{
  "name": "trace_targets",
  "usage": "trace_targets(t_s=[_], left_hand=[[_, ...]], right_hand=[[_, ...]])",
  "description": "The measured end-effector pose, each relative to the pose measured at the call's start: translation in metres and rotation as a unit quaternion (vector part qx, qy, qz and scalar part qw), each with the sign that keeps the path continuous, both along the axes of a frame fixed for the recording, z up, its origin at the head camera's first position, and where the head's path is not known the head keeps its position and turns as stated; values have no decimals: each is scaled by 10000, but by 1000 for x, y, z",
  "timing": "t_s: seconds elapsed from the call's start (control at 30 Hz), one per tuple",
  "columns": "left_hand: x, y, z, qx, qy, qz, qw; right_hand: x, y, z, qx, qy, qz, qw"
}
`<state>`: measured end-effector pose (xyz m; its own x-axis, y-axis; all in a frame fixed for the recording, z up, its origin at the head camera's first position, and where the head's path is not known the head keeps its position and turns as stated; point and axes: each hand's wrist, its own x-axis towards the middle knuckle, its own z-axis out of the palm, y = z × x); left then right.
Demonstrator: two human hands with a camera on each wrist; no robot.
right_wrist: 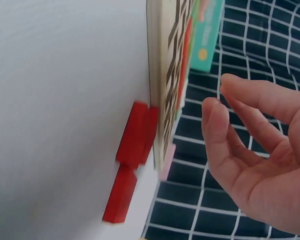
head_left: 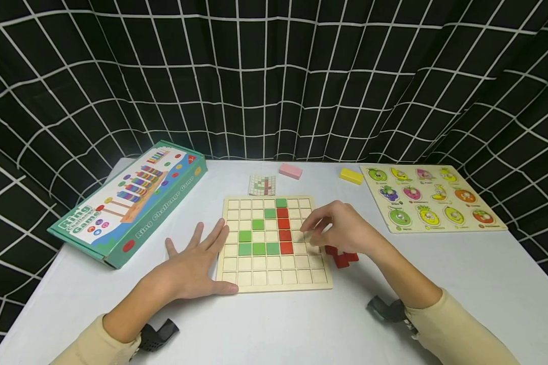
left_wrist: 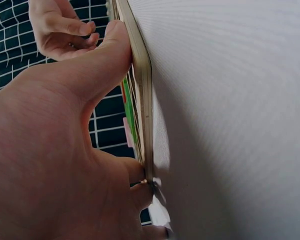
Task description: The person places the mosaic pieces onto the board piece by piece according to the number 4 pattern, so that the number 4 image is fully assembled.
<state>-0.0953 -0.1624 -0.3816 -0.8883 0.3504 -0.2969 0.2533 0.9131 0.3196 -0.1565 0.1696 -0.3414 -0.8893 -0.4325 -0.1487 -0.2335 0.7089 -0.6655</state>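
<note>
A wooden grid board [head_left: 274, 263] lies flat on the table, with several green tiles [head_left: 258, 224] in a slanting line and a short row, and a column of red tiles [head_left: 285, 235]. My left hand [head_left: 189, 271] is spread at the board's left side, its thumb on the near-left corner and fingertips at the left edge. Over the board's right part hovers my right hand [head_left: 342, 228], fingers bent. In the right wrist view a gap shows between thumb and fingertip, nothing in it. Several loose red tiles [right_wrist: 132, 135] lie by the board's right edge, partly below this hand.
Behind the board lies a small pattern card [head_left: 262, 185], with a pink block [head_left: 290, 171] and a yellow block [head_left: 351, 176] farther back. A green game box [head_left: 132, 203] stands at the left. The fruit puzzle board [head_left: 431, 197] is at the right.
</note>
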Motion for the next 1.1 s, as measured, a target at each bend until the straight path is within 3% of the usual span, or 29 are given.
trace_targets(t_s=[0.33, 0.73, 1.1], left_hand=[[1, 0, 2, 19, 27, -37, 10000], [1, -1, 0, 34, 70, -30, 10000], [1, -1, 0, 33, 61, -39, 10000]], right_hand=[[-3, 25, 2, -105, -107, 121, 9998], [-9, 40, -2, 248, -791, 169, 9964], [-13, 36, -10, 837, -777, 5, 9935]])
